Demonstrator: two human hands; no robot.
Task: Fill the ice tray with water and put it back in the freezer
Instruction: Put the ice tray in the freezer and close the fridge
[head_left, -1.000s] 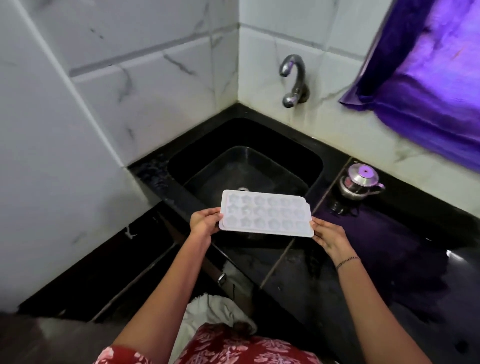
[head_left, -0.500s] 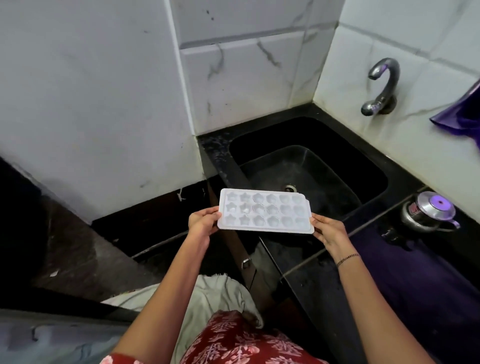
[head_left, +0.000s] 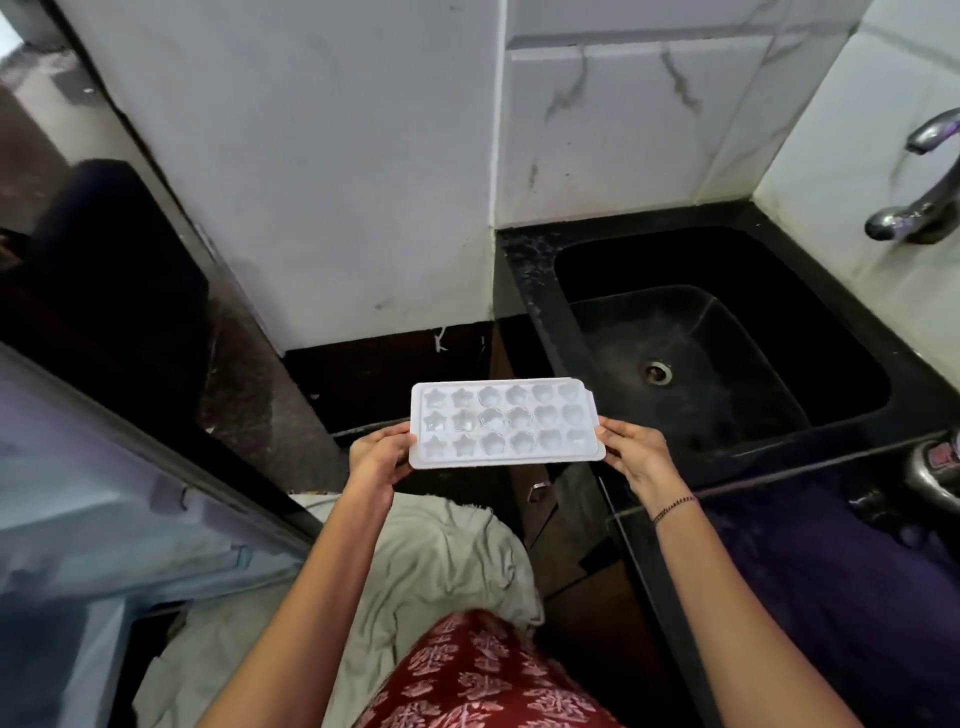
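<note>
ice tray, one, eighteen cells, ends in closed grips of left hand and right hand

Translucent white plastic ice tray, glossy black sink, shiny metal tap

The basin of the sink lies open from above; only the tap juts out at its far right side. Left of the sink, a white wall stands in the way, flush against the sink's rim. Near-left of the sink, the ice tray hangs in free air above a crumpled cloth — farther left, a pale slanted panel closes the gap.
</note>
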